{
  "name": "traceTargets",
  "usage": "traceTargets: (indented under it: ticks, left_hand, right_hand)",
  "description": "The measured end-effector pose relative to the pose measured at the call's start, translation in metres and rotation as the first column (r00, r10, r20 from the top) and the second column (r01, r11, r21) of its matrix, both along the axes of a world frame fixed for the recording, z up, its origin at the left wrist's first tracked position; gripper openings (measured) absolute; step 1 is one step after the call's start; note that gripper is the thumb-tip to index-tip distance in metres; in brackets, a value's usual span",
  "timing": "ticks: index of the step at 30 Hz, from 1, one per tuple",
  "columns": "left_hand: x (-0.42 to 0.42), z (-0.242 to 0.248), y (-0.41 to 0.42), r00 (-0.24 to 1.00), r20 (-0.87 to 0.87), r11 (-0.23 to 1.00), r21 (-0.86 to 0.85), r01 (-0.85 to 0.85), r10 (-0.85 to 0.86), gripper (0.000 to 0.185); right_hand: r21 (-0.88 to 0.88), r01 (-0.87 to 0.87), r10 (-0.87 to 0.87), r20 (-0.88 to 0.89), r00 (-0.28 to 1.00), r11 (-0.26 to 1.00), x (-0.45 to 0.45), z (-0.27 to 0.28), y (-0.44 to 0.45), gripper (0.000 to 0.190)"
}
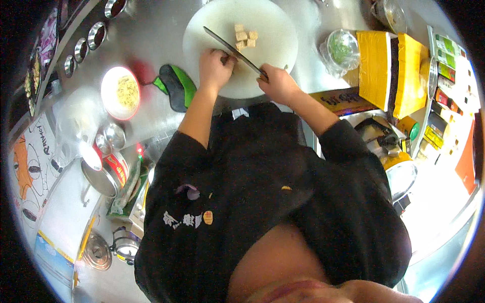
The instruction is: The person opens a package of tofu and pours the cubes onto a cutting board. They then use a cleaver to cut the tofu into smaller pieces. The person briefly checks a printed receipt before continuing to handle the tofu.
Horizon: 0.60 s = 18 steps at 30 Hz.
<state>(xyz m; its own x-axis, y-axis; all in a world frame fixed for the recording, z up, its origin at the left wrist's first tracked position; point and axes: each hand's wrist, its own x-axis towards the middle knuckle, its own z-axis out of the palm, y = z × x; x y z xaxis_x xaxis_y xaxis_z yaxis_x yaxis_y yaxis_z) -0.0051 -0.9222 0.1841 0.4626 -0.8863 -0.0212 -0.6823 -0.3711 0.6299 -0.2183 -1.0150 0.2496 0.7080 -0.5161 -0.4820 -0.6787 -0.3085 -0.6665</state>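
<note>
My right hand (278,83) grips the handle of a kitchen knife (235,51), whose long blade slants up and left across a round white cutting board (276,22). To the left of the blade, my left hand (215,70) is bent over the board, fingers curled around a small dark item (224,59). That item is mostly hidden by the fingers, so its kind is unclear. Several pale tan food cubes (241,36) lie on the board beyond the blade. Small brownish bits show under the knife, close to my left fingertips.
A black and green cloth item (176,88) and a bowl of pale strips (127,91) are to the left. Several metal cups (96,36) stand farther left. On the right are a plastic-lined bowl of chopped greens (341,49) and a yellow box (373,72).
</note>
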Motion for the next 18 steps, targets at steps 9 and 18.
traceTargets:
  ticks: [9, 18]
  left_hand:
    - [-0.020, 0.018, -0.032, 0.994, 0.094, 0.997, 0.064, 0.051, -0.057, 0.026]
    - [-0.025, 0.003, -0.015, 0.992, 0.129, 0.995, -0.095, 0.023, -0.011, 0.019]
  right_hand:
    - [-0.046, 0.265, -0.263, 0.035, 0.964, 0.963, -0.050, 0.034, -0.007, 0.033]
    - [-0.008, 0.125, -0.125, 0.011, 0.992, 0.992, -0.044, 0.030, 0.008, 0.030]
